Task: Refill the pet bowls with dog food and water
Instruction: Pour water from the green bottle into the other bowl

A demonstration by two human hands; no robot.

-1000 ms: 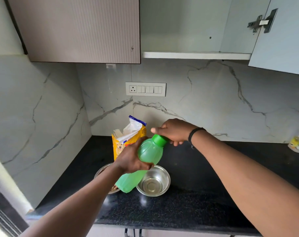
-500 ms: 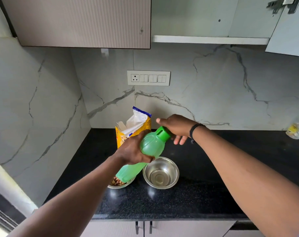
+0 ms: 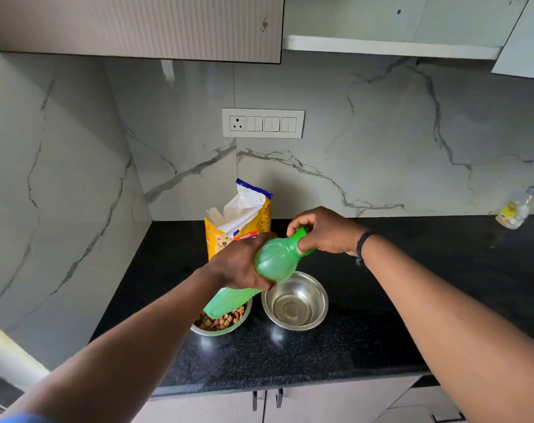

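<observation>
Green plastic of the bottle [image 3: 273,264] hides part of the kibble bowl [image 3: 221,323], and its cap [image 3: 302,239] is mostly buried under the right hand [image 3: 326,232], which curls round it. Black speckled table [image 3: 320,355] meets grey-veined marble walls [image 3: 381,148]. Left hand [image 3: 241,265] grips the tilted bottle's body above both bowls; the water bowl [image 3: 294,302] sits just right, the food bag [image 3: 239,221] behind.
</observation>
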